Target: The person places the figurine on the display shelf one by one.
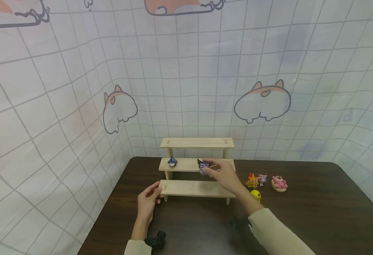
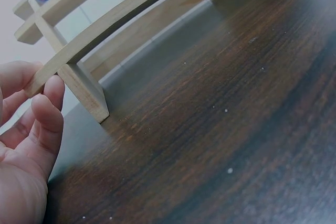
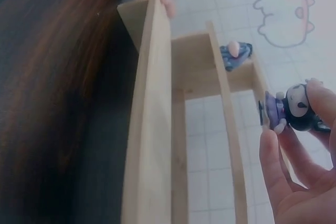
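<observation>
A three-step wooden display shelf stands on the dark table. My left hand grips the left end of its lowest step, as the left wrist view also shows. In my right hand a small figurine with a black hood, white face and purple clothes is pinched between thumb and fingers. The head view has it in front of the middle step; whether it touches the wood I cannot tell. A blue figurine sits at the left end of the middle step.
Right of the shelf, on the table, are an orange figurine, a pink-and-purple one, a yellow one and a pink one in a round base. A patterned curtain hangs behind.
</observation>
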The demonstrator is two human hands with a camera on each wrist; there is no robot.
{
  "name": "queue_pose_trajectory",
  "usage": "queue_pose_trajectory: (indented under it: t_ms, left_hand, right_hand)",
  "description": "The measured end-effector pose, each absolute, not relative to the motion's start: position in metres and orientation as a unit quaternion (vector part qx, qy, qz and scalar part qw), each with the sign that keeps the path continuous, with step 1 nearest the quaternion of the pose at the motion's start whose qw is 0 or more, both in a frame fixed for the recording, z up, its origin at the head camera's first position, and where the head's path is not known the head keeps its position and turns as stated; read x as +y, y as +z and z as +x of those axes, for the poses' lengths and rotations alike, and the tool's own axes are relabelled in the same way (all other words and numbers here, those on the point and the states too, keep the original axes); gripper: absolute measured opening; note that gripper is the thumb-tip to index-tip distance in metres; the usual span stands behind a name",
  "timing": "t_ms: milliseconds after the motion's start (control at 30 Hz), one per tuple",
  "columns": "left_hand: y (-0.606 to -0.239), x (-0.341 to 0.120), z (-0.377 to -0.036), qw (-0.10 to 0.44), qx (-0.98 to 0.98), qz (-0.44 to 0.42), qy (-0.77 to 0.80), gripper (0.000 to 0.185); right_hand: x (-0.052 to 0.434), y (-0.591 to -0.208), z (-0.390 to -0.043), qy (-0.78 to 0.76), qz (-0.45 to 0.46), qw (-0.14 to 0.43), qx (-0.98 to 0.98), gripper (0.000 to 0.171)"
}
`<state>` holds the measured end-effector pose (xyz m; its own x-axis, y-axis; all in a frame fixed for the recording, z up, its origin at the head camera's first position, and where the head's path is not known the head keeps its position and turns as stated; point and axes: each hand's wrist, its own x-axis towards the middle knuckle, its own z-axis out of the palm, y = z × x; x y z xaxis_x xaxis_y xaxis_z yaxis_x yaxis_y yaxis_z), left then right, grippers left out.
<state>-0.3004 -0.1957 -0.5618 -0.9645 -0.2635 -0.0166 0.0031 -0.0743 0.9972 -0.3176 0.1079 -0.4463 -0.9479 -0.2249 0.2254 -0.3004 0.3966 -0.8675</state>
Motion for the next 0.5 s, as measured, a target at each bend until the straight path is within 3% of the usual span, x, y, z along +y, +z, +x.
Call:
queue_pose_trajectory:
  t_ms: [500]
  left_hand:
    - [-0.562, -0.196, -0.301, 0.093, -0.670, 0.101, -0.730, 0.031]
  right_hand:
    - [0.076, -0.440, -0.351, 0.492, 0.182, 0.051, -0.850, 0.041]
